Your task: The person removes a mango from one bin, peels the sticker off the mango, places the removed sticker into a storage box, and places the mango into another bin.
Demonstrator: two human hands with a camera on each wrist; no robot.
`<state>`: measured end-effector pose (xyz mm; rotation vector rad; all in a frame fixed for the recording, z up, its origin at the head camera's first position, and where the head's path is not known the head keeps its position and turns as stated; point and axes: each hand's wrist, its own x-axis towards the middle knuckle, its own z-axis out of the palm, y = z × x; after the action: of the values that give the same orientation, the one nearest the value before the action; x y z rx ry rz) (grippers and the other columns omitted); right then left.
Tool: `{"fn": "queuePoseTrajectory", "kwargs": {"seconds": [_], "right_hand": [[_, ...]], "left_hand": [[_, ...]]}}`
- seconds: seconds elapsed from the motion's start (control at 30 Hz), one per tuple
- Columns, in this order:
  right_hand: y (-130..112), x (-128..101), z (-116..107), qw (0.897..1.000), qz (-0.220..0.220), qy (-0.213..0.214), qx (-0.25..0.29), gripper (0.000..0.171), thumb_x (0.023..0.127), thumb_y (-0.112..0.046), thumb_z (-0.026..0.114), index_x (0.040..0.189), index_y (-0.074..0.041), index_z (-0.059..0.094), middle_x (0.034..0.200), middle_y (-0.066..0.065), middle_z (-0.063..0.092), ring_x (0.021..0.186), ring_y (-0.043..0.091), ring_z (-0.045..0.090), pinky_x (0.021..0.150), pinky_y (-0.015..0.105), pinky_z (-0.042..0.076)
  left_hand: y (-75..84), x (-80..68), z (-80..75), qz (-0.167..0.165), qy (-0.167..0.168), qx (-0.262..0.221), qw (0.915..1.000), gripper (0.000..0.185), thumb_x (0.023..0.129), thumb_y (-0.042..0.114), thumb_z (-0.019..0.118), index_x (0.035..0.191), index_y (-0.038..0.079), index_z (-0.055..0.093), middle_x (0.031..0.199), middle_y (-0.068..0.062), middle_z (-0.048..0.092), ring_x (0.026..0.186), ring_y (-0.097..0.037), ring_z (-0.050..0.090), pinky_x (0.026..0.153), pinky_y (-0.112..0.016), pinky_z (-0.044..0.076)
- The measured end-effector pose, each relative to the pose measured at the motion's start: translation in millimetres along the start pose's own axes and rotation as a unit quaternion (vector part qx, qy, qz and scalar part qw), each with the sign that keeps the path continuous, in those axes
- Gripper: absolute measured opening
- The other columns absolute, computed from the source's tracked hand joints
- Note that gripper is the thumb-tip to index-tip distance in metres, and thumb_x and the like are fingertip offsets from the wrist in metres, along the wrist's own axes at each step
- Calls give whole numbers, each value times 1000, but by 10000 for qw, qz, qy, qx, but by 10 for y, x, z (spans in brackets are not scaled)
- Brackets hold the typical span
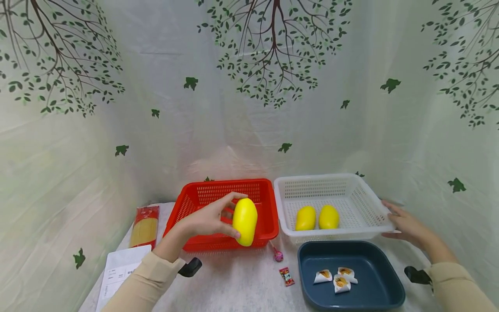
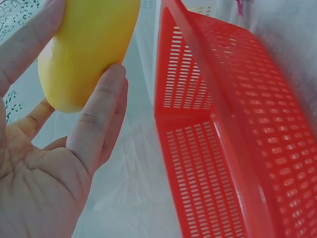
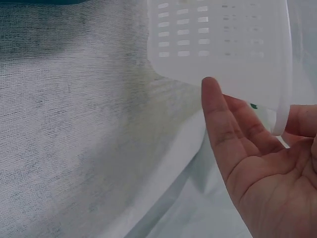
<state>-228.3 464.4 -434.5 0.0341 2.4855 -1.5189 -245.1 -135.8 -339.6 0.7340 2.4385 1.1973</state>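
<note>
Left hand (image 1: 208, 221) up over red basket (image 1: 195, 203), thumb and fingers (image 2: 99, 119) wrapped round a yellow mango (image 1: 245, 221); mango upright, held in the air above basket's front right part, clear of its floor. Seen from left wrist: mango (image 2: 84, 49) pinched between thumb side and fingers, red basket (image 2: 223, 148) just beside, not touching the fruit. Right hand (image 1: 407, 225) at right rim of white basket (image 1: 352, 190), fingers fairly straight, laid against the rim; right wrist view shows thumb and palm (image 3: 262, 173) at the basket's corner (image 3: 223, 44), rim edge running down between thumb and the other fingers, so touching; a proper grip cannot be told. Two more mangoes (image 1: 317, 217) lying side by side, touching, on white basket floor, toward front. Blue tray (image 1: 312, 268) in front of white basket, three small wrapped snacks (image 1: 337, 277) clustered inside. Pink lollipop (image 1: 277, 254) and small red packet (image 1: 287, 276) on table (image 1: 241, 286) between red basket and tray. Spaghetti pack (image 1: 144, 226) left of red basket, white sheet (image 1: 121, 271) in front of it
</note>
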Motion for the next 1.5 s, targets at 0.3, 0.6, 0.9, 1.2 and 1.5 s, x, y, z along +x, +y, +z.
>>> {"fn": "queuePoseTrajectory", "kwargs": {"seconds": [0.3, 0.6, 0.9, 1.2, 1.5], "right_hand": [[31, -7, 24, 9998, -173, 20, 126, 60, 119, -19, 18, 168, 1, -9, 152, 48, 32, 109, 14, 64, 98, 50, 63], [74, -41, 51, 9998, -173, 75, 83, 62, 120, -24, 23, 169, -1, -8, 157, 46, 30, 110, 13, 66, 98, 46, 64], [129, -59, 84, 9994, -301, 172, 42, 63, 120, -28, 25, 170, -2, -4, 160, 43, 30, 115, 14, 65, 100, 51, 62], [118, -16, 157, 9991, -262, 243, 207, 67, 120, -34, 26, 170, -2, -4, 160, 41, 31, 109, 5, 64, 100, 47, 62], [125, -54, 193, 9977, -203, 487, 423, 64, 120, -33, 26, 168, 1, 1, 153, 39, 35, 105, 5, 65, 94, 38, 63]], "left_hand": [[149, 251, -24, 42, -43, 126, 9999, 91, 79, 31, 97, 153, 41, 45, 145, -3, 56, 126, -30, 62, 90, -42, 66], [327, 590, 26, 128, -126, 210, 9996, 90, 83, 29, 94, 157, 41, 45, 147, -4, 56, 127, -29, 61, 92, -41, 65], [510, 948, 158, 410, -449, 145, 9980, 92, 87, 24, 91, 164, 30, 41, 150, -7, 54, 127, -30, 62, 93, -40, 65], [558, 1223, 230, 447, -574, 152, 9972, 93, 87, 22, 91, 164, 33, 40, 147, -11, 56, 125, -31, 62, 95, -40, 64], [549, 1299, 270, 355, -561, 42, 9978, 93, 88, 21, 91, 165, 32, 40, 149, -12, 55, 127, -34, 59, 101, -47, 62]]}}
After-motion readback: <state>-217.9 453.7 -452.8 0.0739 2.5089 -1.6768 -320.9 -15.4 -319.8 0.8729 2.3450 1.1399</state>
